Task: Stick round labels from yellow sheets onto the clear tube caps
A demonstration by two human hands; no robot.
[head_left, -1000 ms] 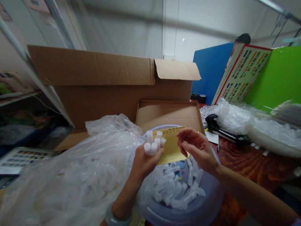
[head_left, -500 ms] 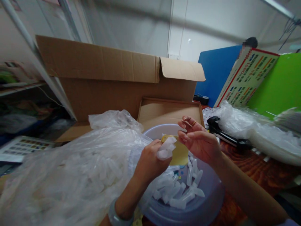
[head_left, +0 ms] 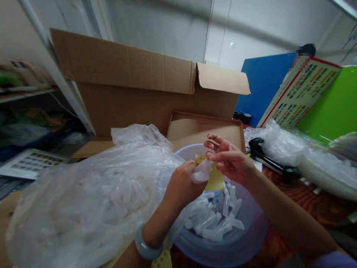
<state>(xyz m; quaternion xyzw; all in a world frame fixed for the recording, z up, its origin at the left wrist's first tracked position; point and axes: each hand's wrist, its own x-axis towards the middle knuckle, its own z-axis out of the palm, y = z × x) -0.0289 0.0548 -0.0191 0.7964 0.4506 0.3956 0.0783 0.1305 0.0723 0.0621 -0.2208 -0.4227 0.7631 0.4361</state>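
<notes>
Several translucent white plastic pieces (head_left: pixel 201 173) are bunched in my left hand (head_left: pixel 181 184), whose fingers are closed round them. A yellow card-like sheet (head_left: pixel 217 179) stands just behind them, apparently in the same grasp. My right hand (head_left: pixel 235 160) pinches the upper end of one piece between thumb and finger, its other fingers raised and apart. Below both hands is a bluish plastic basin (head_left: pixel 251 238) with many loose pieces of the same kind (head_left: pixel 208 223) in it. My left fingertips are hidden behind the pieces.
A large clear bag (head_left: pixel 83 208) full of similar pieces lies left of the basin. Behind stand an open cardboard box (head_left: pixel 156 108) and a shallow carton (head_left: pixel 206 128). On the right of the wooden table (head_left: pixel 281 208) lie a black tool (head_left: pixel 273 160) and plastic bags (head_left: pixel 312 156).
My right hand has moved left and down to the pieces in my left hand, and its thumb and finger now meet one. The view has shifted slightly.
</notes>
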